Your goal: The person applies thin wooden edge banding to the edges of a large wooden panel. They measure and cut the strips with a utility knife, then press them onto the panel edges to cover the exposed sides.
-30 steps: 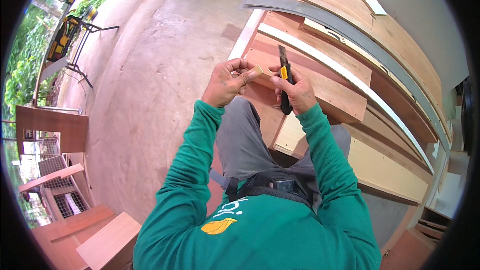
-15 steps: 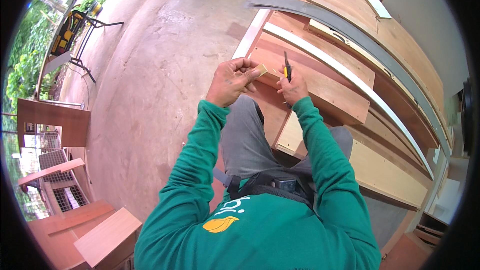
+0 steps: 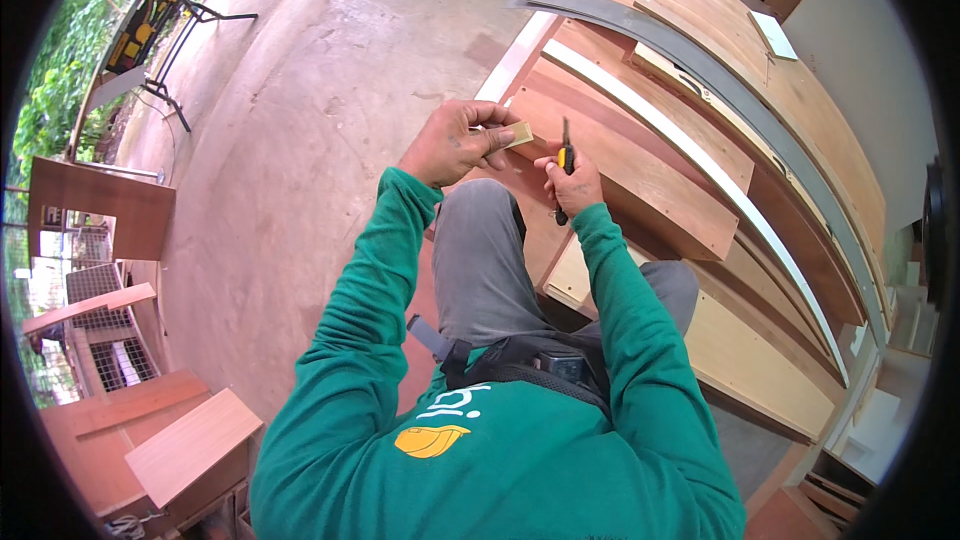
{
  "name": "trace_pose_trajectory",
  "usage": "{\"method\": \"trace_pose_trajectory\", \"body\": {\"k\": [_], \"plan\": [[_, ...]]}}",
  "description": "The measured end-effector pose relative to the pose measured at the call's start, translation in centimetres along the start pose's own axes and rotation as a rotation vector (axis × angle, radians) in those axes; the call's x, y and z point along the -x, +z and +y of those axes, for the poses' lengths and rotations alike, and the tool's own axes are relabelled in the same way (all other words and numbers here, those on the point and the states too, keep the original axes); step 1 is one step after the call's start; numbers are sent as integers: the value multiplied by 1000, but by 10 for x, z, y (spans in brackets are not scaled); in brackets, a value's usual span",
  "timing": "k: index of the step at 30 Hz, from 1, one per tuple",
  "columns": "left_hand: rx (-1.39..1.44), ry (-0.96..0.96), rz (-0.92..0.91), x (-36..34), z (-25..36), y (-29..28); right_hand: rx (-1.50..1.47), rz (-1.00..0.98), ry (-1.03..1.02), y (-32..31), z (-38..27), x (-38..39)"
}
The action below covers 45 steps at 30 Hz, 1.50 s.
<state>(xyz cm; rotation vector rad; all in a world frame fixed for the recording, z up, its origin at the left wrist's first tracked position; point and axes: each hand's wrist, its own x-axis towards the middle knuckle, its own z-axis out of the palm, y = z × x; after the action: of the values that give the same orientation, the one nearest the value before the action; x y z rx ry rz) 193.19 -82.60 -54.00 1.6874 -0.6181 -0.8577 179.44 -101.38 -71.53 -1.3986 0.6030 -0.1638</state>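
A wood piece [image 3: 520, 133] is being pinched in the closed grip of the left hand [image 3: 455, 145], its long axis being directed rightward. Just beyond its free end, apart, a knife [image 3: 566, 160], pointing forward, is being gripped by the closed right hand [image 3: 577, 188].

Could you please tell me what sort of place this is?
Probably a woodworking workshop: there are many wooden boards, a black-and-yellow machine at the far left, and a utility knife in the right hand.
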Motion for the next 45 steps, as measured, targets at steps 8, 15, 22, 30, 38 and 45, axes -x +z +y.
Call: {"method": "trace_pose_trajectory", "body": {"k": [8,15,22,30,38,45], "plan": [[-16,-25,-153,-16,-10,1,-524,-62,13,1,-64,43],[-35,21,-199,-23,-8,7,-284,-2,-199,11,-74,56],[4,16,-172,-21,-5,11,-43,47,-343,18,-82,71],[-71,29,-128,-21,-9,11,-44,65,-303,16,-66,82],[-46,2,-217,-18,0,27,-365,120,-168,14,-77,80],[8,-6,-270,-27,2,42,-394,112,-85,-7,-64,75]]}}
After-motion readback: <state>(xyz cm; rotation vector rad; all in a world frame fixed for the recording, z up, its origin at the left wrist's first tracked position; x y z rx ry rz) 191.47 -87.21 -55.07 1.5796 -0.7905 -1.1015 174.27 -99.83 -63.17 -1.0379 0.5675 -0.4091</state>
